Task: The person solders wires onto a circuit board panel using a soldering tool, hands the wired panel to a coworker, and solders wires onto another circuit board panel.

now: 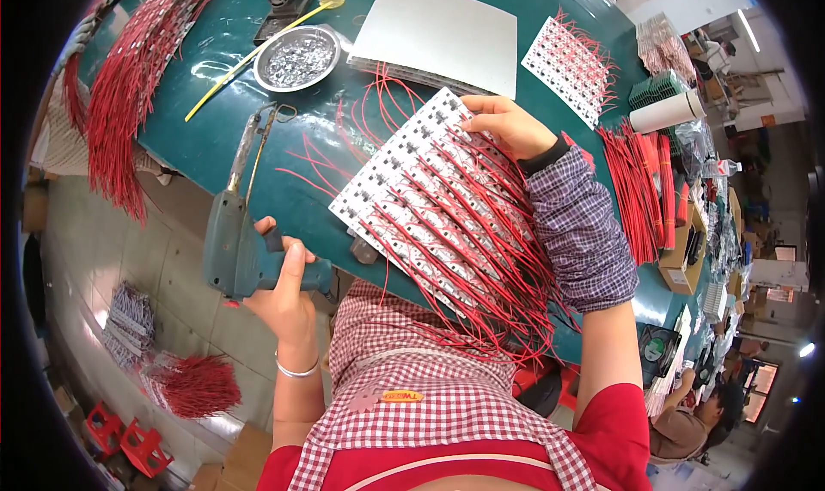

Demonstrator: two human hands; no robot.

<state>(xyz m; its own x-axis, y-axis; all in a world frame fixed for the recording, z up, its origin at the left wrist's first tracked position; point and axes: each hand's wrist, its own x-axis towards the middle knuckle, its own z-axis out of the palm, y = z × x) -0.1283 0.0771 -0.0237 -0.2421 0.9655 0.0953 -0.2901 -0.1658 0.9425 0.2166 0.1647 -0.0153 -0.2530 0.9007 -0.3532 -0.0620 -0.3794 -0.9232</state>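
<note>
My left hand is wrapped round the handle of a teal soldering gun. Its metal tip and thin feed tube point up over the left edge of the table, apart from any board. With thumb and fingers, my right hand grips the upper right corner of a white circuit board panel. The panel lies tilted at the table's near edge, and rows of small dark parts run along it. Many red wires hang from it toward my checked apron. Some of its lower part is hidden beneath them.
On the green table are a metal bowl of silvery bits, a yellow stick, a panel stack, another wired panel and red wire bundles. Wired panels overhang the left edge. Red stools stand below; a person sits right.
</note>
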